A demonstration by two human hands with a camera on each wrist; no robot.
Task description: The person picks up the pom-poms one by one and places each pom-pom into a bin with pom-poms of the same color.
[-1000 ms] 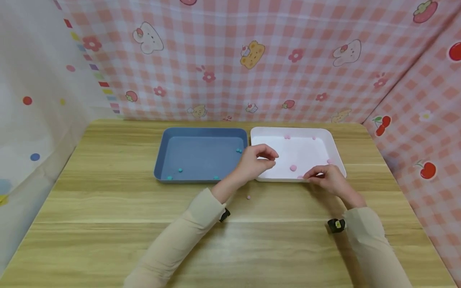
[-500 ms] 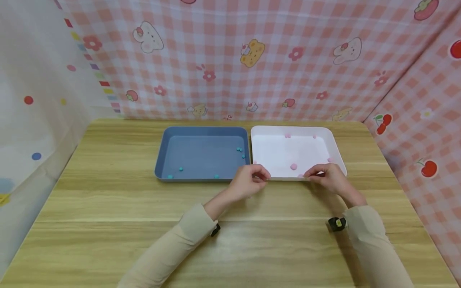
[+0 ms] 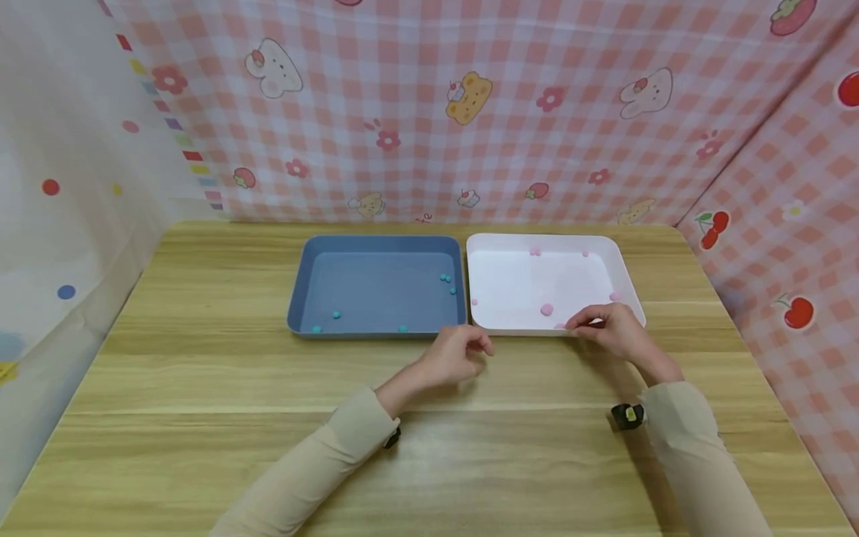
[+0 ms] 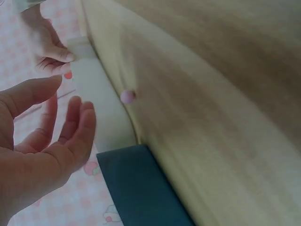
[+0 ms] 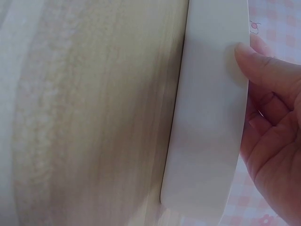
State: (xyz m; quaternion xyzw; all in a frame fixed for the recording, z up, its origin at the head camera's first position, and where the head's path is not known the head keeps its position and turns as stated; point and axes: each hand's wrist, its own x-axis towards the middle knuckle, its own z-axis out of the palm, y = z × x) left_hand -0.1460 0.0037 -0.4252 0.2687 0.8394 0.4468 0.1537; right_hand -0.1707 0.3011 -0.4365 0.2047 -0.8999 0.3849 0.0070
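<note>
My left hand (image 3: 458,355) hovers just in front of the two trays, its thumb and fingers apart with nothing between them. Close by, a small pink bead (image 4: 127,96) lies on the wooden table, seen in the left wrist view; the hand hides it in the head view. My right hand (image 3: 611,328) pinches the front rim of the white tray (image 3: 517,330), thumb on the outer wall and fingers inside, as the right wrist view shows. Scattered in that tray are several pink pieces, among them a larger round one (image 3: 546,309).
Left of the white tray, almost against it, stands a blue-grey tray (image 3: 376,287) holding several teal beads, one (image 3: 337,315) near its front left. Both sit towards the back of the wooden table (image 3: 523,447). A pink checked cloth (image 3: 416,112) hangs behind.
My left hand has moved from over the white tray down and left, to the table in front. A pink piece now shows at that tray's left side. My right hand keeps its hold.
</note>
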